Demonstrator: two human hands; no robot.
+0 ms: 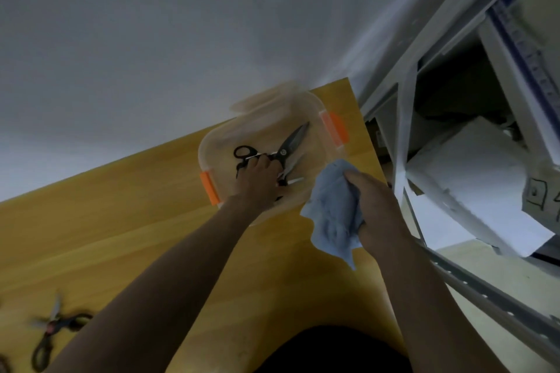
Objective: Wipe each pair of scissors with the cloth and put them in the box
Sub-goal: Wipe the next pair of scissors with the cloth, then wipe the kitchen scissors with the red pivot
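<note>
Yellow wooden tabletop (127,221) pushed up against a plain grey wall, metal shelving (454,118) with white boxes off to the right. Pretty dim and a bit motion-blurred.

Clear plastic box (318,109) with orange clips sitting open near the far edge of the tabletop. Black-handled scissors (286,147) inside it, blades splayed open and pointing toward the far right corner. Possibly more than one pair tangled in there, judging by a second set of pale blades poking out lower down, but hard to separate them.

Left hand (257,180) reaching down into the box, fingers curled around the handle end of those scissors. Looks like setting a wiped pair down rather than lifting one out, though can't say for sure from a single shot. Gripping by the handles makes sense, keeps fingers off the blades.

Right hand (374,209) just beside the box on its near right, bunched around the blue cloth (331,218), held off the tabletop with a corner dangling. Probably parked there so the cloth stays ready for the next pair without putting it down.

Way over at the near left corner, more scissors (50,333) lying on the tabletop, blurry, at least two pairs. Well apart from the box, apparently unwiped and waiting. So job roughly partway, plenty left to do.
</note>
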